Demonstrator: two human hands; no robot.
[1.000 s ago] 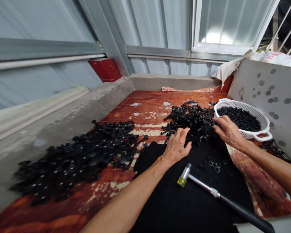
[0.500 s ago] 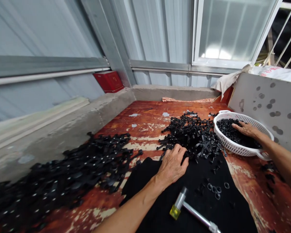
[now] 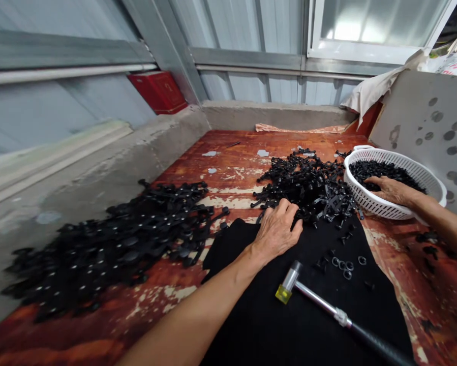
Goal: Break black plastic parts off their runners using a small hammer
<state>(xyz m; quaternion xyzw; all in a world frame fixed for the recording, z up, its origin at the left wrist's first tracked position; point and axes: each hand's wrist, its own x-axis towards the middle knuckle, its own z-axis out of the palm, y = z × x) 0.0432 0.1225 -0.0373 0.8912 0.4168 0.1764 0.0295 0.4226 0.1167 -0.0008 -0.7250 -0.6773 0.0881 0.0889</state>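
Observation:
My left hand rests at the near edge of a heap of black jointed plastic pieces, over the black cloth. Its fingers are bent downward and their tips are hidden, so anything in them cannot be made out. Inside the white slotted plastic basket, my right hand reaches into small black parts, thumb and fingers apart. On the cloth lies a hammer with a yellow face and a dark grip. Several clear rings and small black pegs are scattered beyond it.
A long pile of black linked pieces spreads over the worn red-brown board at the left. A concrete ledge and metal wall border the board, with a red box in the corner. A spotted grey panel stands behind the basket.
The view has tipped downward, so more of the hammer handle shows. My right hand has shifted toward the basket's near side, fingers now dipping into the parts. My left hand stays by the heap.

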